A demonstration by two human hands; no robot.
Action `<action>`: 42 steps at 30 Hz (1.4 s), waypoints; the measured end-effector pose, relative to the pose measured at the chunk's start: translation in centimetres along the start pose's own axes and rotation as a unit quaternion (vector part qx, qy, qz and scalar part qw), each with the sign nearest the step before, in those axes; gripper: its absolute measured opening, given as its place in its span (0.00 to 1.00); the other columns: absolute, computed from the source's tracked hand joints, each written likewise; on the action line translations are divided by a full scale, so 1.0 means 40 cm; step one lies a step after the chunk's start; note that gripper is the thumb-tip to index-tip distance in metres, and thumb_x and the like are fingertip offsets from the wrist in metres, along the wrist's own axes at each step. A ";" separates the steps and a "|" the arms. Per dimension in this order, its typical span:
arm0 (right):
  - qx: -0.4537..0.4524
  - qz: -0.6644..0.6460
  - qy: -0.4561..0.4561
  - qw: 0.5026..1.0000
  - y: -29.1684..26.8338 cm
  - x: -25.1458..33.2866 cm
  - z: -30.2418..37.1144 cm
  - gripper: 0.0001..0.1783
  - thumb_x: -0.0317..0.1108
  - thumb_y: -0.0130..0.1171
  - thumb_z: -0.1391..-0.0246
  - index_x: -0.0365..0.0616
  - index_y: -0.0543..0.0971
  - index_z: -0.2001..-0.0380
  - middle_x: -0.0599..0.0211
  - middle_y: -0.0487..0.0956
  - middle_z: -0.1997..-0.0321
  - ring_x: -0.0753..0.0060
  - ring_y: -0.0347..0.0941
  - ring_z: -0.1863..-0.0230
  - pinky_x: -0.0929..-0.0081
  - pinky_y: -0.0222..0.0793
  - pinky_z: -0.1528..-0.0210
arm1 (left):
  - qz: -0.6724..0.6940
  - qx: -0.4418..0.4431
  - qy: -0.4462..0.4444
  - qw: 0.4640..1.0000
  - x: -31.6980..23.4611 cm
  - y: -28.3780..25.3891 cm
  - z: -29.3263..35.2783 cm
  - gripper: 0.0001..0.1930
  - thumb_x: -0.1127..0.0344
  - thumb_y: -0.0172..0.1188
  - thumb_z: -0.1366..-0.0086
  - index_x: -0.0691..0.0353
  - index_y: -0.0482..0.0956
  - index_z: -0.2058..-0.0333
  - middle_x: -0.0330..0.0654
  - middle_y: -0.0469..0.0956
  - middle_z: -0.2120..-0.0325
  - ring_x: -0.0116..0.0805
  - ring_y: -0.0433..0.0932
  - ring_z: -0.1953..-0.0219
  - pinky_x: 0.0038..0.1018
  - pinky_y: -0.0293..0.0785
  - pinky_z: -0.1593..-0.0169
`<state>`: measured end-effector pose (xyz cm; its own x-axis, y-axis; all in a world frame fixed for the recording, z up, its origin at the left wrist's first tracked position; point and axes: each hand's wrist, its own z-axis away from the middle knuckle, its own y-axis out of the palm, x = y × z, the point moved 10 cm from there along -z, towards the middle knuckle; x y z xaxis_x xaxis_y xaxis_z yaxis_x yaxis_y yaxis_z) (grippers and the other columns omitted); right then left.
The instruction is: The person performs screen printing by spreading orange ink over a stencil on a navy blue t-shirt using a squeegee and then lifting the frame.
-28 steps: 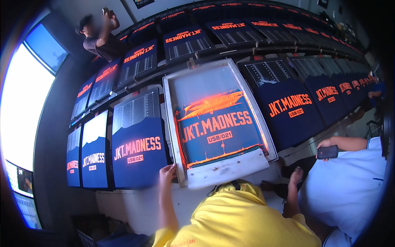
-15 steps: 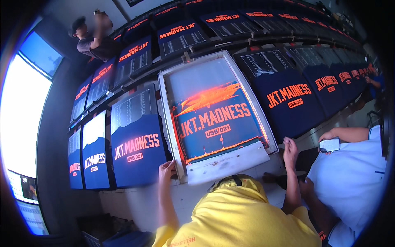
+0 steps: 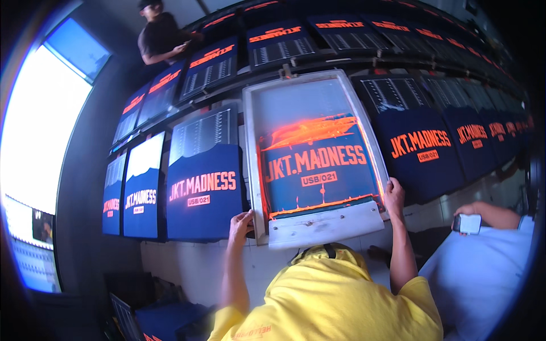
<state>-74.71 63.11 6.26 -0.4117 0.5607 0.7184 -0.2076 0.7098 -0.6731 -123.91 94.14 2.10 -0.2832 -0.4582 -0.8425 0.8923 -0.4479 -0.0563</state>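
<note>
A silkscreen frame (image 3: 254,170) with a pale rim lies over a dark blue shirt panel in the middle, orange lettering showing through its mesh. Wet orange ink (image 3: 310,132) is heaped across the mesh beyond the lettering. A wide squeegee (image 3: 327,225), pale with a dark green blade edge, rests at the near end of the frame. My left hand (image 3: 240,225) grips the frame's near left edge, fingers closed. On the opposite side, my right hand (image 3: 393,198) is closed on the right rim. Part of each hand's grip is hidden.
Printed dark blue shirts on boards (image 3: 203,196) stand to the left, with more boards (image 3: 421,156) to the right. Another row (image 3: 281,42) runs behind a rail. At right, a person in a light shirt (image 3: 483,256) holds a phone (image 3: 467,224); another person (image 3: 159,34) stands far left.
My right hand has come down from beside the frame onto its right rim. My left hand stays at the left edge. The view has shifted, and the far-left person has lowered their arms.
</note>
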 end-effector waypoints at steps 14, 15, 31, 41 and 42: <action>0.017 -0.087 0.021 0.996 -0.010 -0.125 -0.009 0.15 0.29 0.50 0.38 0.29 0.79 0.55 0.55 0.83 0.60 0.69 0.78 0.58 0.72 0.71 0.52 | -0.036 -0.158 0.160 0.974 -0.110 0.029 0.115 0.20 0.58 0.62 0.36 0.73 0.80 0.57 0.41 0.81 0.69 0.26 0.74 0.66 0.24 0.71 0.60; 0.015 -0.092 0.024 0.995 -0.016 -0.124 -0.007 0.15 0.29 0.51 0.38 0.28 0.79 0.55 0.54 0.83 0.60 0.68 0.79 0.58 0.72 0.71 0.52 | -0.033 -0.163 0.161 0.973 -0.111 0.025 0.126 0.20 0.58 0.62 0.36 0.73 0.80 0.57 0.41 0.81 0.68 0.26 0.75 0.66 0.25 0.71 0.59; 0.055 -0.170 0.018 0.984 0.109 -0.179 -0.047 0.14 0.29 0.53 0.40 0.30 0.80 0.56 0.53 0.83 0.63 0.68 0.80 0.60 0.71 0.72 0.54 | -0.104 -0.276 0.181 0.938 -0.085 0.054 0.192 0.19 0.58 0.63 0.36 0.72 0.80 0.57 0.41 0.80 0.70 0.26 0.74 0.68 0.25 0.72 0.62; 0.087 -0.226 0.051 0.969 0.102 -0.176 -0.081 0.12 0.28 0.56 0.41 0.31 0.80 0.59 0.60 0.82 0.71 0.76 0.75 0.68 0.75 0.71 0.62 | -0.166 -0.311 0.163 0.921 -0.136 0.086 0.251 0.20 0.57 0.61 0.35 0.73 0.81 0.60 0.43 0.81 0.72 0.26 0.74 0.70 0.26 0.71 0.63; 0.091 -0.222 0.053 0.969 0.095 -0.168 -0.085 0.12 0.28 0.56 0.41 0.30 0.80 0.58 0.59 0.82 0.71 0.75 0.76 0.68 0.75 0.71 0.62 | -0.180 -0.309 0.161 0.920 -0.141 0.091 0.252 0.20 0.57 0.61 0.35 0.73 0.81 0.60 0.42 0.81 0.73 0.26 0.74 0.71 0.26 0.70 0.65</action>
<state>-69.73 63.47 -0.52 -0.1548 0.2654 0.9516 -0.5001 0.8097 -0.3071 -122.59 87.37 12.05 -0.5696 -0.0698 -0.8190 0.8186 0.0414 -0.5729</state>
